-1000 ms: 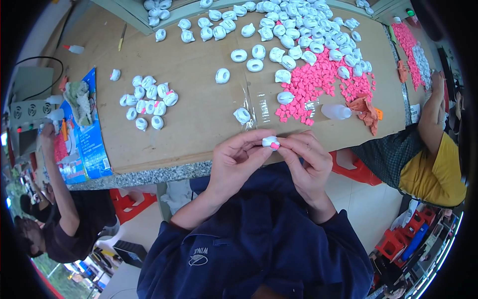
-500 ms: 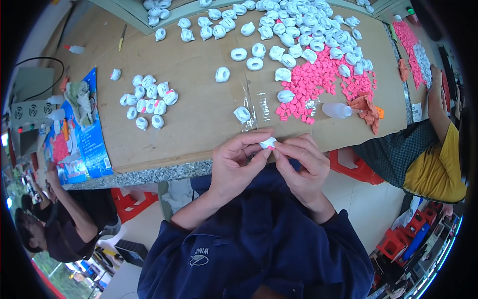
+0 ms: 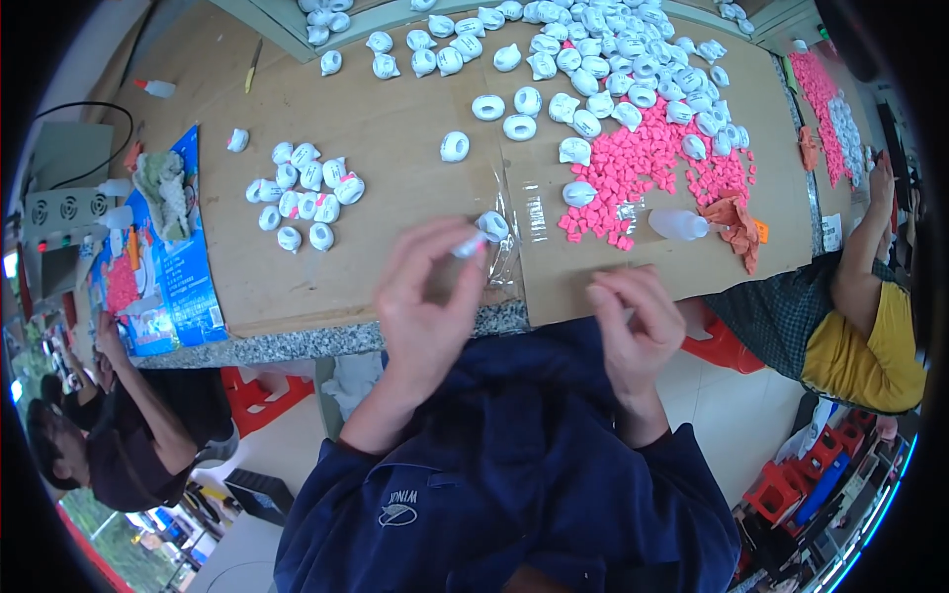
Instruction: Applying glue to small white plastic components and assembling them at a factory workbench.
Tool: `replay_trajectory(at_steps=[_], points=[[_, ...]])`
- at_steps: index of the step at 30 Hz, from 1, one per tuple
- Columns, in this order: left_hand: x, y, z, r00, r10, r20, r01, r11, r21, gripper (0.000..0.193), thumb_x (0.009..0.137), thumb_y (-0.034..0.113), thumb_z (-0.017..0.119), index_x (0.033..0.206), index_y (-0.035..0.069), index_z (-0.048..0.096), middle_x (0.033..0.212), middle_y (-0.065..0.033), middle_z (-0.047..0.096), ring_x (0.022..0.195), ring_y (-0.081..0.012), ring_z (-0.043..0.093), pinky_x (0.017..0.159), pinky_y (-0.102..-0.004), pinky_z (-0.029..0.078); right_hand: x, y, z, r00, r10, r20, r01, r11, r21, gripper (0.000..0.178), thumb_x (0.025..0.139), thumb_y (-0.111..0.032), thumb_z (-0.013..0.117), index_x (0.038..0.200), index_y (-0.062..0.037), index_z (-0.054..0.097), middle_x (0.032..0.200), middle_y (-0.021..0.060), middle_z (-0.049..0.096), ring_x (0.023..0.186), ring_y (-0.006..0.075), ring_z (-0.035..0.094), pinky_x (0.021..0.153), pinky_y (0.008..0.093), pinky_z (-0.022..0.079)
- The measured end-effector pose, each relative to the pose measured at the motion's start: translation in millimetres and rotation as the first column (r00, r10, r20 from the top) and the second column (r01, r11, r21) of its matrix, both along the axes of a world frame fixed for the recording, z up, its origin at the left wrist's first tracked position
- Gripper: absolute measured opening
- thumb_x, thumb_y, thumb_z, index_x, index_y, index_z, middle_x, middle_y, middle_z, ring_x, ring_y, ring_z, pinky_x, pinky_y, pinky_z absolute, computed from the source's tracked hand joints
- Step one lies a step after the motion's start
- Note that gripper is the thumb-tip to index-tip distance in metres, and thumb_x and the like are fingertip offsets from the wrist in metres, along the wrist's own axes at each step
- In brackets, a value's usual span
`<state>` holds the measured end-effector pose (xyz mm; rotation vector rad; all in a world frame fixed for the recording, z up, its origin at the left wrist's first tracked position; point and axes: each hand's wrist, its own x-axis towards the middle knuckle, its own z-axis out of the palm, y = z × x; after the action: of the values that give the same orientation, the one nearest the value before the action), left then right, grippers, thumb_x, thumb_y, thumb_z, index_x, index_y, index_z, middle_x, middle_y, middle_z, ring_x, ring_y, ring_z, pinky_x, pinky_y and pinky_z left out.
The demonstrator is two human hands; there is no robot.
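Note:
My left hand (image 3: 425, 296), raised over the cardboard's near edge, pinches a small white piece with a pink bit (image 3: 469, 247) between thumb and fingertips. The piece is blurred by motion. Just beyond those fingertips another rounded white piece (image 3: 492, 226) lies on the cardboard. To the right, my right hand (image 3: 641, 321) hovers at the table edge with curled fingers and the thumb close to the index fingertip; nothing shows in it. A group of white pieces (image 3: 309, 176), some with pink on them, lies left of centre. Small pink pieces (image 3: 633, 158) are heaped at the right.
Many hollow white pieces (image 3: 633, 44) pile up at the back. A translucent bottle (image 3: 676, 224) lies beside a crumpled orange cloth (image 3: 733, 229). A blue printed sheet (image 3: 188, 287) with a rag (image 3: 163, 198) on it is at left. Other people sit at both sides.
My hands have come apart. The left hand has moved left with the white piece, while the right hand has let go of it and drawn slightly right.

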<state>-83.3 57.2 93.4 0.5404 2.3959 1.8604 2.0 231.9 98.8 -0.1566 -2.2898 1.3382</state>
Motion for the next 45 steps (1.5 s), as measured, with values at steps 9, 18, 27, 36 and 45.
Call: replay_trajectory(at_steps=[9, 18, 27, 36, 45], points=[[-15.6, 11.9, 15.3, 0.853, -0.293, -0.433, -0.062, 0.765, -0.640, 0.028, 0.071, 0.006, 0.066, 0.099, 0.007, 0.064, 0.100, -0.0053, 0.058, 0.105, -0.0264, 0.045, 0.091, -0.0416, 0.029, 6.0, 46.9, -19.2, 0.869, -0.484, -0.100, 0.479, 0.875, -0.075, 0.022, 0.079, 0.004, 0.060, 0.100, 0.0016, 0.053, 0.092, 0.0034, 0.051, 0.077, 0.0076, 0.046, 0.069, 0.0194, 0.037], [24.2, 16.7, 11.3, 0.923, -0.241, 0.300, 0.093, 0.896, 0.434, 0.032, 0.077, -0.010, 0.059, 0.108, -0.001, 0.055, 0.106, -0.0124, 0.057, 0.093, -0.0175, 0.058, 0.081, -0.0284, 0.047, 0.2, 43.0, -11.6, 0.960, -0.268, -0.086, 0.242, 0.942, -0.234, 0.037, 0.077, 0.008, 0.057, 0.111, 0.0019, 0.044, 0.108, 0.0163, 0.057, 0.104, 0.0217, 0.053, 0.089, 0.0319, 0.042], [10.5, 8.1, 0.5, 0.714, -0.405, 0.571, 0.015, 0.824, 0.566, 0.028, 0.082, -0.002, 0.058, 0.110, -0.004, 0.052, 0.104, -0.0139, 0.060, 0.096, -0.0216, 0.060, 0.083, -0.0316, 0.050, 25.8, 33.1, 2.5, 0.999, -0.022, 0.026, 0.030, 0.937, -0.349, 0.046, 0.073, -0.027, 0.072, 0.102, 0.0058, 0.056, 0.088, 0.0107, 0.058, 0.072, 0.0150, 0.059, 0.062, 0.0227, 0.045], [9.1, 8.5, 1.2, 0.700, -0.410, 0.585, -0.050, 0.789, 0.613, 0.024, 0.083, -0.002, 0.057, 0.106, -0.003, 0.052, 0.103, -0.0098, 0.060, 0.095, -0.0143, 0.059, 0.083, -0.0251, 0.048, 16.4, 19.3, 13.3, 0.994, 0.063, 0.085, -0.029, 0.935, -0.354, 0.044, 0.069, -0.027, 0.075, 0.093, 0.0062, 0.061, 0.074, 0.0054, 0.057, 0.064, 0.0115, 0.050, 0.058, 0.0221, 0.038], [8.4, 9.2, 1.2, 0.691, -0.412, 0.594, -0.054, 0.790, 0.611, 0.023, 0.084, -0.002, 0.057, 0.106, -0.003, 0.051, 0.103, -0.0107, 0.059, 0.094, -0.0157, 0.060, 0.084, -0.0262, 0.049, 15.4, 13.9, 6.1, 0.998, 0.002, 0.057, 0.023, 0.899, -0.437, 0.037, 0.068, -0.018, 0.075, 0.094, 0.0051, 0.064, 0.069, 0.0045, 0.055, 0.060, 0.0101, 0.048, 0.053, 0.0215, 0.035]])
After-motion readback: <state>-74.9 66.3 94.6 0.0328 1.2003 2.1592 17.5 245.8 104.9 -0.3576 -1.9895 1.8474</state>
